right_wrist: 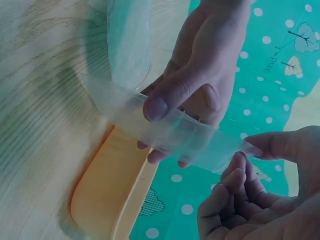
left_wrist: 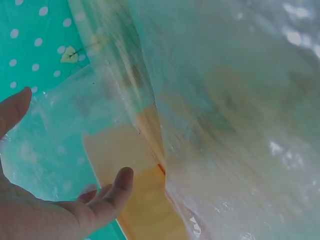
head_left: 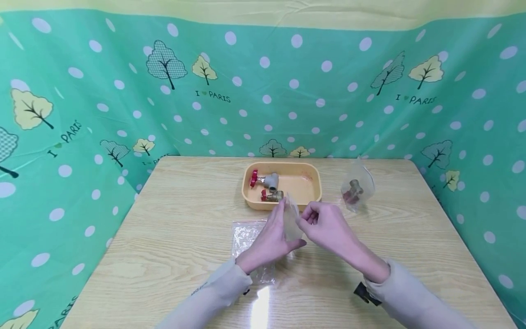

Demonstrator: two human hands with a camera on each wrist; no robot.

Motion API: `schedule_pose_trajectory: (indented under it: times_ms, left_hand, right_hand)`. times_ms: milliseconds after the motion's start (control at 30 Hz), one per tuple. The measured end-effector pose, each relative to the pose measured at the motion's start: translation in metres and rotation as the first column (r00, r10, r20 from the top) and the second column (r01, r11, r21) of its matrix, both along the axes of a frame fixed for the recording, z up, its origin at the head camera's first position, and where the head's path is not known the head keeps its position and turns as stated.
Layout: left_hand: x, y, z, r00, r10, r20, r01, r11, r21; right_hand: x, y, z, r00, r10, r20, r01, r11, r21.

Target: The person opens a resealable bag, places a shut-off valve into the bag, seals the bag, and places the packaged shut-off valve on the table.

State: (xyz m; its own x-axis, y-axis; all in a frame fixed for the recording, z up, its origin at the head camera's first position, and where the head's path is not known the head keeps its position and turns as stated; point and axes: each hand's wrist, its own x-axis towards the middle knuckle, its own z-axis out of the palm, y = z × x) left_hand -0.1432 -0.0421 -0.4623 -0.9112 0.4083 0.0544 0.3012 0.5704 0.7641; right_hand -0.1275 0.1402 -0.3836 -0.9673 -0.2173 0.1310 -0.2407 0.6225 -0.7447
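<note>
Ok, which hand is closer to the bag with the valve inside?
Right: the right hand is left of that bag, nearer the person; the left hand is farther left, beyond the right hand.

Around me, teal cloth on three sides: pale dots, grey and yellow trees, "PARIS" lettering; pale yellow band along top. Below me, light wood-grain tabletop, bright white glare on my near side.
</note>
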Motion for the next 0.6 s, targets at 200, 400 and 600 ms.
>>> schedule_pose_trajectory:
  times_ms: [200, 400, 600]
  left_hand:
    - [0.000, -0.002, 0.000, 1.000, -0.016, 0.022, 0.016, 1.000, 0.022]
    - [-0.001, -0.003, 0.002, 0.998, -0.037, 0.046, 0.035, 0.999, 0.031]
    - [-0.002, -0.006, 0.001, 0.998, -0.055, 0.041, 0.054, 0.998, 0.020]
  right_hand:
    - [-0.001, 0.002, 0.005, 0.998, 0.011, 0.056, -0.011, 1.000, 0.000]
    - [-0.008, 0.005, 0.008, 0.998, 0.018, 0.052, -0.017, 1.000, -0.014]
    - [-0.016, 0.006, 0.006, 0.998, 0.034, 0.054, -0.034, 0.999, 0.001]
